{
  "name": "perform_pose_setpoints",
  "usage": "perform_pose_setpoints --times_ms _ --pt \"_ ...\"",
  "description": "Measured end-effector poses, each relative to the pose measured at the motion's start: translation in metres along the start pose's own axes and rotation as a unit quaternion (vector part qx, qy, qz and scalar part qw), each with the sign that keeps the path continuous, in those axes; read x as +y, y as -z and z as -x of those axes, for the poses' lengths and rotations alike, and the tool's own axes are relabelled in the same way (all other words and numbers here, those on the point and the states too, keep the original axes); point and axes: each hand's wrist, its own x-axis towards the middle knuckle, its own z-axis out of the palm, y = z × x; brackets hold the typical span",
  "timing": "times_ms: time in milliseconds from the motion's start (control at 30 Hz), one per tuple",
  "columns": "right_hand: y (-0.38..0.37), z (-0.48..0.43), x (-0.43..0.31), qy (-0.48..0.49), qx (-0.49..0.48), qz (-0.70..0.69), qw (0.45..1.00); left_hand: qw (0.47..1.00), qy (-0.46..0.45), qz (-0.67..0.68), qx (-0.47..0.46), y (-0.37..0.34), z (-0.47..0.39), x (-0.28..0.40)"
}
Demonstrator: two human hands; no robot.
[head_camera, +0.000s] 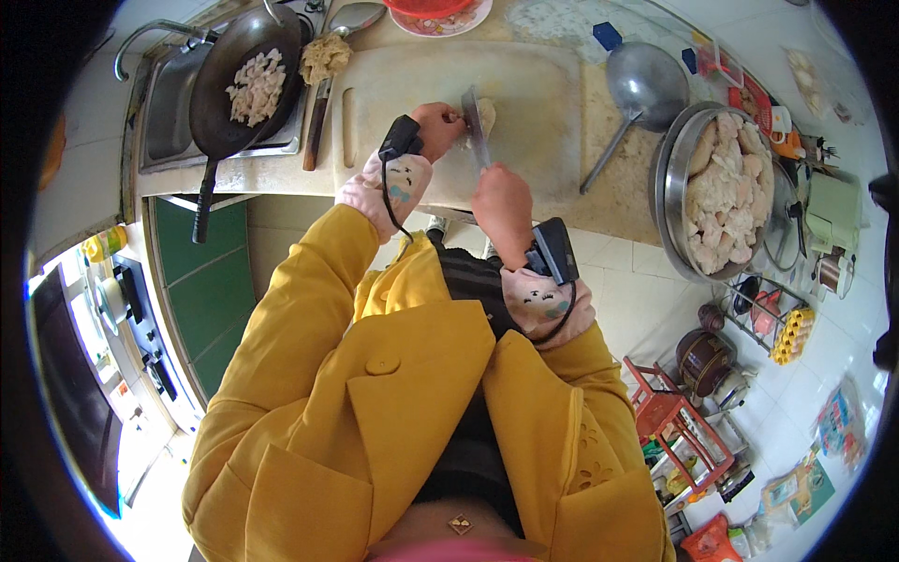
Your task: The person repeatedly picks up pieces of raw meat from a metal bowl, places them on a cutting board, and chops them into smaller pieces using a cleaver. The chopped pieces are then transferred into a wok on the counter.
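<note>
My right hand (503,198) is closed around the handle of a kitchen knife (475,130). The blade stands nearly on edge over a worn, pale cutting board (400,77). Just right of the blade lies a pale piece of food (487,114), partly hidden by it. My left hand (440,131) rests on the board to the left of the blade, its fingers curled close to the metal. Whether those fingers pinch a small piece cannot be made out. Left of the board, a dark wok (211,105) over the sink holds pale chopped pieces (256,88).
A wooden-handled spatula (317,130) lies left of the board, a loofah-like scrubber (325,59) across it. To the right are a metal ladle (642,84) and a steel basin (676,190) heaped with pale raw chunks (730,190). A patterned plate (449,27) sits behind the board.
</note>
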Motion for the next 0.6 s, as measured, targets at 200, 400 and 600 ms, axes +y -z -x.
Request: perform_pose_setpoints --times_ms 200,400,600 --pt "-0.015 -0.014 -0.014 0.011 0.022 0.048 0.999 0.998 -0.021 -0.058 -0.021 0.003 0.001 0.004" --pt "-0.016 -0.067 -0.021 0.041 -0.053 -0.029 0.997 0.982 -0.159 -0.102 0.009 -0.001 0.01 -0.004" --pt "0.003 -0.044 -0.002 -0.007 -0.051 0.0 0.999 0.99 -0.106 0.065 0.073 0.018 -0.011 -0.042"
